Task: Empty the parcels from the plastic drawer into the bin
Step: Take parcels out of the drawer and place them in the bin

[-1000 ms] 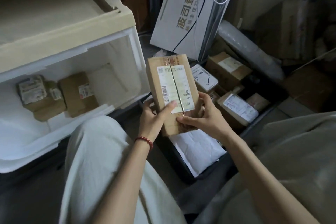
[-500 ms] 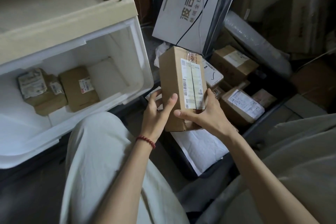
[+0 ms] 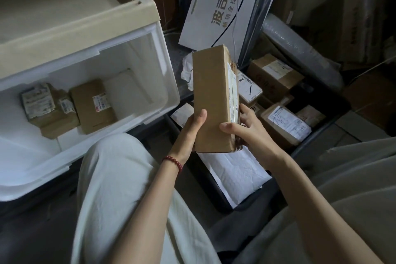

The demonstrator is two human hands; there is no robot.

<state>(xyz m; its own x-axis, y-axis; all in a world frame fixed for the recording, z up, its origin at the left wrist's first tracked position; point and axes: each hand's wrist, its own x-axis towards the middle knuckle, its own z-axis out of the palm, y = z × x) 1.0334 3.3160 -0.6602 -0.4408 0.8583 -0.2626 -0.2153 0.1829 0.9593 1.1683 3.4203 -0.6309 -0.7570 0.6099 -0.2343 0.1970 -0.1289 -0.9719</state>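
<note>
A tall brown cardboard parcel (image 3: 211, 96) stands upright between both hands, above the dark bin (image 3: 216, 191). My left hand (image 3: 191, 128) grips its lower left side, thumb on the plain front face. My right hand (image 3: 246, 130) grips the lower right side, thumb on the front and fingers on the labelled face, which is turned to the right. The white plastic drawer (image 3: 169, 83) is pulled open at the left. It holds two brown boxes (image 3: 91, 106) and a crumpled labelled parcel (image 3: 37, 100).
The bin holds a white padded mailer (image 3: 233, 173) and several labelled cartons (image 3: 282, 124). A white printed box (image 3: 216, 4) leans behind it, with a bubble-wrapped roll (image 3: 300, 49) to the right. My light-trousered knees lie below the hands.
The parcel has been turned in my hands: its labelled face swung from facing me round to the right, and the plain brown side now faces me. The drawer's contents have not moved.
</note>
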